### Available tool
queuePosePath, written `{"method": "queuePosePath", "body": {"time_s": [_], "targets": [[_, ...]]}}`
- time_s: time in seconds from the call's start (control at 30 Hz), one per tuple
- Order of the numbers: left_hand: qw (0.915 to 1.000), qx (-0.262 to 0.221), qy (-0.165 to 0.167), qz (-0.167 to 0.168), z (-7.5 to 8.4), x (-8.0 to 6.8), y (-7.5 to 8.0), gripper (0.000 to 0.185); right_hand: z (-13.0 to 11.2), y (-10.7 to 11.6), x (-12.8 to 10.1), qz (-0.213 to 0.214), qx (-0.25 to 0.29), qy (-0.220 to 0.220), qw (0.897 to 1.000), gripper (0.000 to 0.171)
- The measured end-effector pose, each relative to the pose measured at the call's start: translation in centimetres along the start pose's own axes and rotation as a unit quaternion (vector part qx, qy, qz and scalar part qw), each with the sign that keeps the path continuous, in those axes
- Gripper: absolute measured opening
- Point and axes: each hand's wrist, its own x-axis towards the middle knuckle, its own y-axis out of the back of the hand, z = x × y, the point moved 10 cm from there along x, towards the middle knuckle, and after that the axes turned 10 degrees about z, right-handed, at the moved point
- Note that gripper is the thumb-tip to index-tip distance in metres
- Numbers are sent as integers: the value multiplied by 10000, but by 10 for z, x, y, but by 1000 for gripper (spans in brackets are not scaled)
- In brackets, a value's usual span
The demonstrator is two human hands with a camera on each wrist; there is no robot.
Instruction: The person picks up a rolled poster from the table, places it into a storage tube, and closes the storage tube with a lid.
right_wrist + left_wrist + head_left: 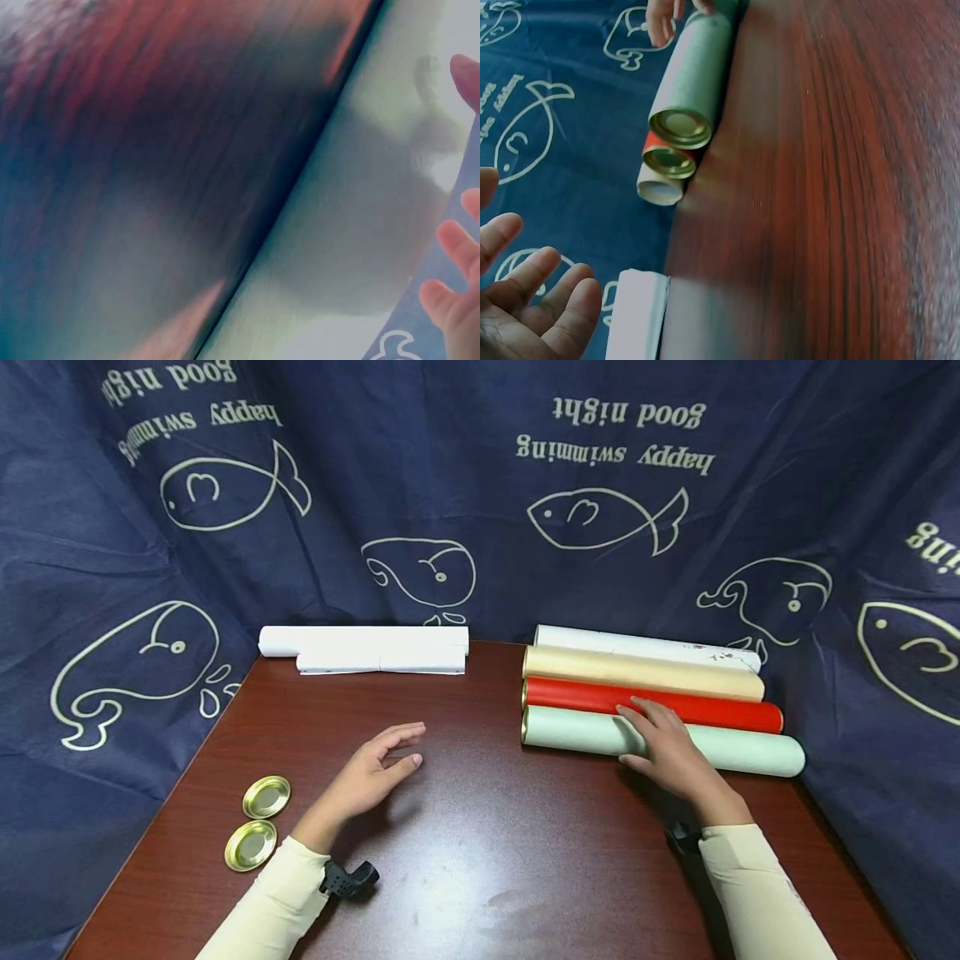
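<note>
My right hand is over the pale green tube, fingers loosely spread and thumb low at its near side. Its shadow falls across that tube in the right wrist view. A red tube, a cream tube and a white tube with a floral print lie behind it. The left wrist view shows the gold metal end of the green tube. My left hand is held above the table's middle with relaxed fingers, grasping nothing.
White paper rolls lie at the back left of the brown table. Two gold round lids sit at the left, beside my left forearm. A dark blue printed cloth rises behind and along both sides.
</note>
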Motion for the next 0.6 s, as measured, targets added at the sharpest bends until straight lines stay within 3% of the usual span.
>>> {"method": "queuePosePath", "body": {"time_s": [0.2,0.37,0.47,0.53,0.6], "targets": [[9999,0,72,109,-9,3,13,42,1,13,-1,119,151,-28,9998,69],[9994,301,173,-20,-19,9,24,42,6,18,2,-102,180,-195,9996,58],[9946,951,305,-289,-24,19,34,44,14,22,7,-280,90,-336,9990,54],[9860,1507,429,-579,-29,26,41,47,20,25,12,-406,24,-385,9984,53],[9741,2081,338,-812,-34,36,49,48,29,26,18,-626,-20,-489,9968,54]]}}
